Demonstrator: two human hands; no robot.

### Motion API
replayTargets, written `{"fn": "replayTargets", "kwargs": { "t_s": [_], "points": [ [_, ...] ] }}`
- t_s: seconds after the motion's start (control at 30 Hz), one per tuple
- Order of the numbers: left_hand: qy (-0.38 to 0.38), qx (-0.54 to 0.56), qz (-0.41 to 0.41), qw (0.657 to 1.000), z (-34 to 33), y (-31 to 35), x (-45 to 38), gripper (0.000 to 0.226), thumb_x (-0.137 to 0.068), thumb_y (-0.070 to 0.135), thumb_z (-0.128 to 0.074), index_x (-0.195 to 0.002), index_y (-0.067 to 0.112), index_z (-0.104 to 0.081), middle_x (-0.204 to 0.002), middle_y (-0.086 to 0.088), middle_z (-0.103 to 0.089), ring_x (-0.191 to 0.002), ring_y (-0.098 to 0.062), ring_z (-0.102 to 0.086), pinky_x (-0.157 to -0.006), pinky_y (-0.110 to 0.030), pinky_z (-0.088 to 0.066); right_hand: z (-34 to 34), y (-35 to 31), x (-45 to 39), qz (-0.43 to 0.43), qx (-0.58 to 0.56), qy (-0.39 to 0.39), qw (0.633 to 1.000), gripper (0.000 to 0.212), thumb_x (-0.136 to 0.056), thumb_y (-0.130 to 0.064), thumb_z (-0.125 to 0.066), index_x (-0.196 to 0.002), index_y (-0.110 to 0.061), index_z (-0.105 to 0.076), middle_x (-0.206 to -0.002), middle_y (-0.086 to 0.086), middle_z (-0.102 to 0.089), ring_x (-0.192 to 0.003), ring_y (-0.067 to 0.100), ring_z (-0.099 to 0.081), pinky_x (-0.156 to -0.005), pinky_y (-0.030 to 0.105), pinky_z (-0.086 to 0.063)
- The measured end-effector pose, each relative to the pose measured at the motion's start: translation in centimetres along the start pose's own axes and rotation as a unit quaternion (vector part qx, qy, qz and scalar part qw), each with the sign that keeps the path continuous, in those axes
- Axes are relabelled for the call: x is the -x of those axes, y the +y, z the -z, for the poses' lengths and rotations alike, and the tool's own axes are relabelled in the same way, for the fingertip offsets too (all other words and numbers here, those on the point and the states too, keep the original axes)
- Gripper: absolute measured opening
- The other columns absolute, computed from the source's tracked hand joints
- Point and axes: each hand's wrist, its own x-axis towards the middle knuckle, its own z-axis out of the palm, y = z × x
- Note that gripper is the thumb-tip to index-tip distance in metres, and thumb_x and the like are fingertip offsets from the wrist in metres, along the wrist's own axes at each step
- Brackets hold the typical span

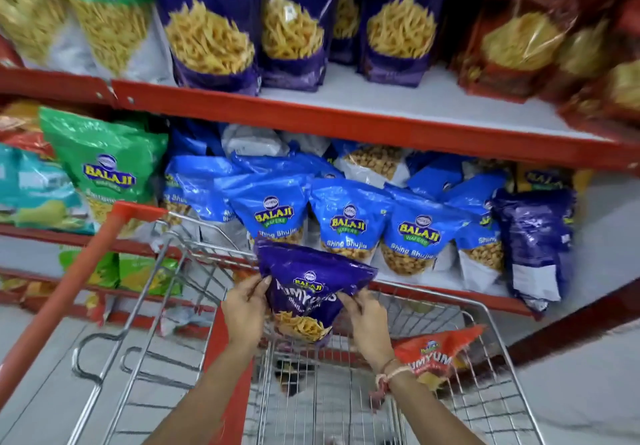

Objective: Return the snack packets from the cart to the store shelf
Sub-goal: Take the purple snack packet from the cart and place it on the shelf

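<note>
while my left hand (244, 309) and right hand (367, 320) pinch the purple packet (311, 292) by its sides, it hangs above the cart (194, 271), and a red packet (434, 358) lies inside the cart at its right wall.

The tops of the purple packets (211, 22) on the upper shelf (346, 115) were cut off by the frame's top edge, so their brand lettering read only in part. The red packet (433, 358) in the cart (346, 392) lay partly hidden behind the right hand (367, 320) and wrist, its name blurred. Both forearms ran out of the bottom edge, and the packets at the lower shelf's far left were too smeared to read.
</note>
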Motion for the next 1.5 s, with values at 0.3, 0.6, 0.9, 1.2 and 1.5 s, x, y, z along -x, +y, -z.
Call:
{"fn": "replayTargets", "kwargs": {
  "t_s": [0.3, 0.6, 0.9, 1.2, 1.5],
  "points": [
    [-0.037, 0.165, -0.105, 0.980, 1.6, 14.4, 0.3, 0.024, -0.084, 0.011, -0.061, -0.069, 0.029, -0.061, -0.058, 0.016, -0.068, -0.071, -0.002, -0.061, -0.075, -0.022, -0.051, 7.0, -11.6, -0.7, 0.168, -0.023, 0.094, 0.981, 0.031, -0.095, -0.019, -0.056, -0.069, -0.020, -0.039, -0.060, 0.003, -0.049, -0.058, 0.029, -0.052, -0.063, 0.040, -0.044],
    [-0.060, 0.225, -0.217, 0.948, 1.0, 28.5, -1.2, 0.013, -0.084, 0.015, -0.062, -0.074, 0.023, -0.062, -0.078, 0.001, -0.065, -0.078, -0.014, -0.056, -0.078, -0.032, -0.048, 15.0, -22.9, -4.2, 0.280, -0.059, 0.154, 0.946, 0.045, -0.083, -0.057, -0.050, -0.088, -0.012, -0.052, -0.082, 0.024, -0.068, -0.079, 0.043, -0.064, -0.075, 0.063, -0.052],
    [-0.081, 0.299, -0.198, 0.930, -3.0, 39.5, -6.5, 0.021, -0.081, 0.021, -0.067, -0.099, 0.011, -0.065, -0.104, -0.009, -0.070, -0.091, -0.020, -0.063, -0.093, -0.040, -0.051, 21.3, -32.3, -10.2, 0.319, -0.080, 0.199, 0.923, 0.036, -0.085, -0.054, -0.052, -0.069, -0.025, -0.039, -0.071, 0.030, -0.060, -0.056, 0.037, -0.049, -0.056, 0.044, -0.041],
    [-0.085, 0.343, -0.151, 0.923, -8.9, 42.4, -12.6, 0.025, -0.080, 0.019, -0.067, -0.103, 0.010, -0.062, -0.113, -0.016, -0.066, -0.097, -0.022, -0.058, -0.102, -0.045, -0.043, 23.0, -33.0, -20.8, 0.279, -0.087, 0.219, 0.931, 0.044, -0.072, -0.065, -0.048, -0.087, -0.024, -0.052, -0.080, 0.025, -0.071, -0.077, 0.045, -0.067, -0.072, 0.064, -0.055],
    [-0.077, 0.362, -0.094, 0.924, -12.3, 41.9, -17.1, 0.027, -0.086, -0.002, -0.053, -0.111, -0.011, -0.056, -0.101, -0.016, -0.060, -0.095, -0.023, -0.052, -0.103, -0.048, -0.039, 21.8, -32.6, -25.6, 0.244, -0.062, 0.228, 0.941, 0.039, -0.094, -0.023, -0.056, -0.061, -0.037, -0.041, -0.050, -0.005, -0.042, -0.050, 0.020, -0.037, -0.060, 0.047, -0.045]
  ]
}}
